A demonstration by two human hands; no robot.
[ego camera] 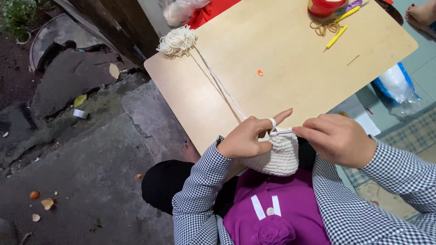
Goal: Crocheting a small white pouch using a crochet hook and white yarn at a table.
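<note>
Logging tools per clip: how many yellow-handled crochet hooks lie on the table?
2. One yellow hook lies near the table's far edge, the other just beyond it beside the red container. Others may lie out of frame.

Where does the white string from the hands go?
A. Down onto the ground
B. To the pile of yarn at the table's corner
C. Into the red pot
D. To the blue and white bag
B: the string runs from the left hand across the table up to the loose cream yarn pile at its far corner.
</note>
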